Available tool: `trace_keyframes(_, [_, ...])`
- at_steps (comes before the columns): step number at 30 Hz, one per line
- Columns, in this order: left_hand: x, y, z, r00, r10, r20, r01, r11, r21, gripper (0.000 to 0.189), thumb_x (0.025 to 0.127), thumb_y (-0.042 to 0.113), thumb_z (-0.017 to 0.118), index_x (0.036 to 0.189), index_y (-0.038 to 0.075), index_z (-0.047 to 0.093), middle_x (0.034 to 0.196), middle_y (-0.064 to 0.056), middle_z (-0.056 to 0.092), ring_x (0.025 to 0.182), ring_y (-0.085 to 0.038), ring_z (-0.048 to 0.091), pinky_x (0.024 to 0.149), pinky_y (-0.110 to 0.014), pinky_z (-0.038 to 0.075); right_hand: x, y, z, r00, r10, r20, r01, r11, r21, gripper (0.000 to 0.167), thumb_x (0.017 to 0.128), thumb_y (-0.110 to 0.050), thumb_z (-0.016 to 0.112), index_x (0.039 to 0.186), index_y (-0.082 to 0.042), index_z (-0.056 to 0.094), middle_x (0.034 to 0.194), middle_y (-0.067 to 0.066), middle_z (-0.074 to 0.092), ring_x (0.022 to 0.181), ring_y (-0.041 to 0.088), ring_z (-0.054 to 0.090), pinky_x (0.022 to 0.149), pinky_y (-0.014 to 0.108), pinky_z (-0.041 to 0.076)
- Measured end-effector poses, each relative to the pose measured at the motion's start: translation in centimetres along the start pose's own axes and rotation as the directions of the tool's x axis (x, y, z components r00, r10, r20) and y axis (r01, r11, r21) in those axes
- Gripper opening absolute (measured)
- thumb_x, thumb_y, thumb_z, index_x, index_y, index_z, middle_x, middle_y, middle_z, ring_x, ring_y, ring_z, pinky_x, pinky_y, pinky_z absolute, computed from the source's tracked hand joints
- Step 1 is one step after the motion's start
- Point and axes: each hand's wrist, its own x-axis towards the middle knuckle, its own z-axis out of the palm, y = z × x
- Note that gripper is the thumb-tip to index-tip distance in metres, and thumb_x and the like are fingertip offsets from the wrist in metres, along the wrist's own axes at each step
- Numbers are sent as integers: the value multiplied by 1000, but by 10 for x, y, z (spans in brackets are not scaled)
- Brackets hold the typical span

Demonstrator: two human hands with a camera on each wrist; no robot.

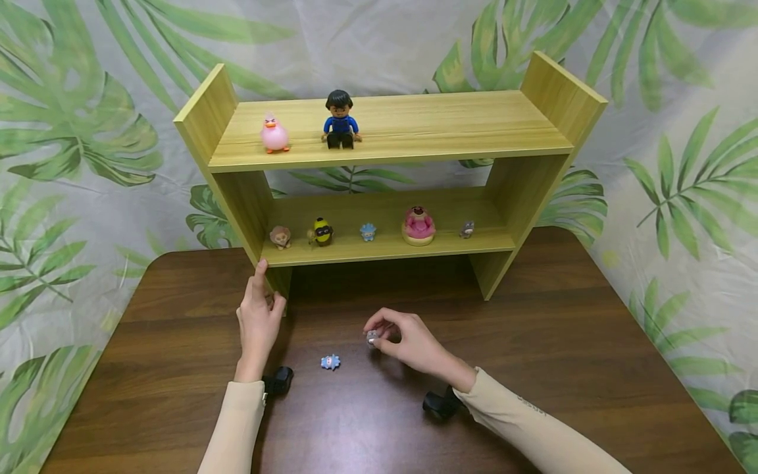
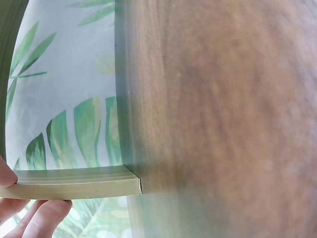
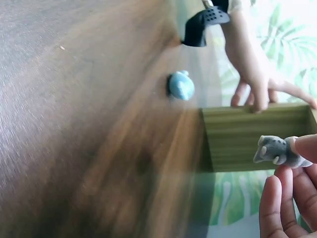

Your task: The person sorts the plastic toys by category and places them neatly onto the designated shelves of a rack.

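Between the thumb and fingers of my right hand (image 1: 414,339) is a small grey animal figurine (image 3: 278,150), pinched just above the table. My left hand (image 1: 258,322) grips the lower front edge of the left side panel (image 2: 74,191) of a wooden shelf (image 1: 403,125); in the left wrist view the thumb lies on one side of the panel and fingers on the other. A small light-blue figurine (image 1: 330,362) lies on the table between the two hands.
The upper board holds a pink duck (image 1: 275,136) and a seated dark-haired doll (image 1: 340,122). Along the lower board stand a monkey-like figure (image 1: 280,237), a yellow figure (image 1: 322,232), a blue one (image 1: 368,232), a pink bear (image 1: 419,226) and a grey one (image 1: 467,229).
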Motion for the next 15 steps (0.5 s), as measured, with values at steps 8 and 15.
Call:
trace_keyframes(8, [0,1,-1,1000,6,-6,-6,1000,-10,88,82,-9,53,148,40,22,83,-13,42,57,-20,37,49,-41,32,0,-3,-17,999,-9,-39,9,1000,-11,19,85,0,66,103,-7,66,94,1,66,81,14,60,74,33,51])
trace_keyframes(15, [0,1,0,1000,10,-13,-10,1000,-9,88,81,-10,53,148,40,23,83,-13,42,57,-20,36,49,-41,33,1,-10,-30,998,-5,-60,10,997,75,19,88,1,64,106,-5,64,102,9,65,90,19,64,79,31,52])
